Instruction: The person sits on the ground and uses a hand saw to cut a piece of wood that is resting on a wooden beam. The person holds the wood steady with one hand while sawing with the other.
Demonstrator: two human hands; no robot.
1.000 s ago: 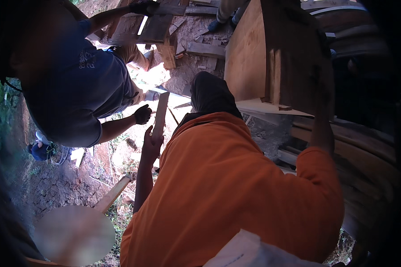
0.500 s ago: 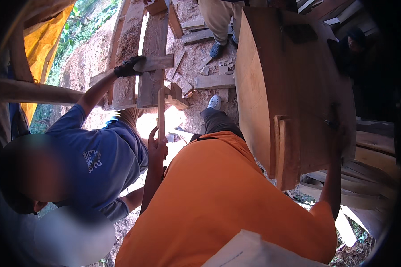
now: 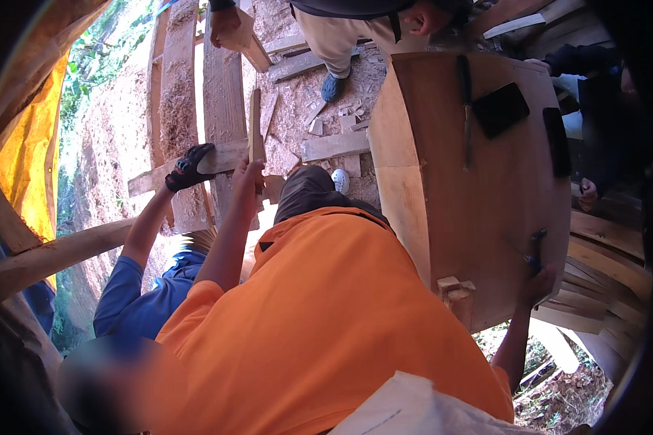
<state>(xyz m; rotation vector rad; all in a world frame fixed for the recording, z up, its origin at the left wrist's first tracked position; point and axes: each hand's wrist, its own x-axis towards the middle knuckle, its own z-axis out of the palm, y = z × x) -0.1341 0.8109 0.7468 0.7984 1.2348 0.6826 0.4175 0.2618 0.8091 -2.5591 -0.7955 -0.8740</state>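
Head view: left fingers grasp a wooden strip, now overlapping the crosswise board, previously clear of it; right fingers grasp a dark tool over the desk.

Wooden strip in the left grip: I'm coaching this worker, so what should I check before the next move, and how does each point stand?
1. Left grip on the wooden strip: ok, holding it near its lower end.
2. Right grip closed on the blue-and-black tool: cannot tell; it is at the tool's end.
3. Co-worker's gloved hand well clear: not ok, it is on the board close to the left grip.
4. Strip clear of that board: cannot tell; they overlap in this view.
5. Wooden box free of loose tools: not ok, a black-handled tool lies on top.
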